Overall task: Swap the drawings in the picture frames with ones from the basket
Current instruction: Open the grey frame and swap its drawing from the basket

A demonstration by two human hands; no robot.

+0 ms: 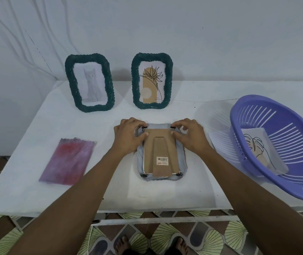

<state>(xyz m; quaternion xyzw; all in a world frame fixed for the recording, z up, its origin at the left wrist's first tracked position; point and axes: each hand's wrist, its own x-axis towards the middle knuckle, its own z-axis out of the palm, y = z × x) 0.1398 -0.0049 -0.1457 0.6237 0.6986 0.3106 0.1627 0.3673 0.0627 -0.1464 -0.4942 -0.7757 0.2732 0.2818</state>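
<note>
A pale grey woven picture frame (183,163) lies face down at the table's middle, its brown cardboard back (160,150) and stand facing up. My left hand (128,134) pinches the frame's far left corner at a small black clip. My right hand (189,134) does the same at the far right corner. Two dark green frames stand at the back: one holds a cat drawing (91,83), the other a flower drawing (152,81). A purple basket (253,144) on the right holds a leaf line drawing (259,146). A red-purple drawing (68,161) lies flat on the left.
The white table (110,190) ends just in front of me, with patterned floor tiles and my feet below. A white wall rises behind the standing frames. The basket overhangs the table's right front corner.
</note>
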